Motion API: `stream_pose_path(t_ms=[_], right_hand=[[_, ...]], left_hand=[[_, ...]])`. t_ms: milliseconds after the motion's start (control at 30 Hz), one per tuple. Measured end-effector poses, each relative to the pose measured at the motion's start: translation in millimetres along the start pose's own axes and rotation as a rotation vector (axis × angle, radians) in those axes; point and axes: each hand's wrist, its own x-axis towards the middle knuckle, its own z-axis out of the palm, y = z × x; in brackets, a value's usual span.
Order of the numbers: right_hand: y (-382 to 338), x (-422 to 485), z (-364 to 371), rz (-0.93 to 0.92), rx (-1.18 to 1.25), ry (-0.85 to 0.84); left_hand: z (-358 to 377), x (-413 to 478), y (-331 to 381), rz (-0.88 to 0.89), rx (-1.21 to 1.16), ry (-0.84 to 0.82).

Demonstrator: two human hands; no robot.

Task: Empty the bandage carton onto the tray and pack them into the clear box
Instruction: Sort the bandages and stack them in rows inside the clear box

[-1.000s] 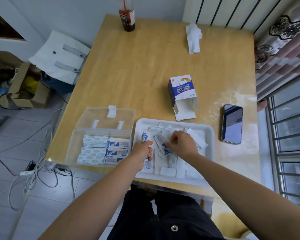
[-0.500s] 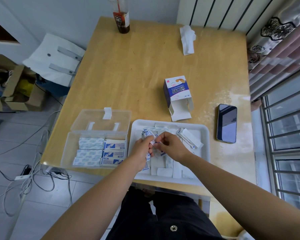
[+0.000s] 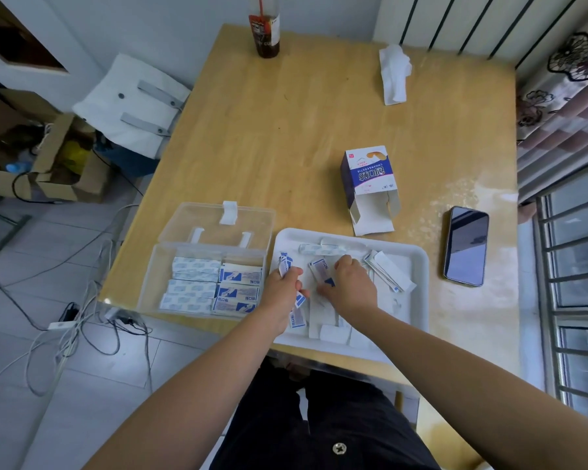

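Observation:
The white tray (image 3: 418, 266) lies at the table's near edge with several wrapped bandages (image 3: 387, 271) scattered in it. My left hand (image 3: 283, 289) hovers over the tray's left side, shut on a small stack of bandages whose ends stick out above and below the fist. My right hand (image 3: 352, 284) rests on the tray's middle, fingers pinching one blue-and-white bandage (image 3: 322, 271). Left of the tray stands the clear box (image 3: 150, 283), lid (image 3: 218, 225) folded back, with rows of bandages inside. The empty bandage carton (image 3: 369, 179) lies on its side behind the tray, flaps open.
A black phone (image 3: 466, 245) lies right of the tray. A crumpled tissue (image 3: 394, 72) and a drink bottle (image 3: 264, 32) stand at the table's far side. Cables and a cardboard box (image 3: 48, 164) are on the floor to the left.
My hands met over the tray's middle half a second ago, then parted. The left hand has drawn back to the left with its stack; the right hand has dropped onto another bandage.

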Motion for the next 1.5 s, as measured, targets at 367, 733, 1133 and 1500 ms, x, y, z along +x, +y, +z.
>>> stream_pose_path(t_ms=[367,733,1133,1500], right_hand=[[-6,11,-8,-0.012,0.25,-0.085],[-5,1,-40,0.017,0.882,-0.504],[33,-6,-43,-0.162,0.747,-0.324],[68,6,-26,-0.455,-0.146,0.23]], left_hand=[[-4,-1,3,-0.089,-0.029,-0.006],[25,-3,7,-0.002,0.093,-0.097],[40,-14,10,0.156,-0.002,-0.357],[41,7,-12,0.641,0.928,-0.095]])
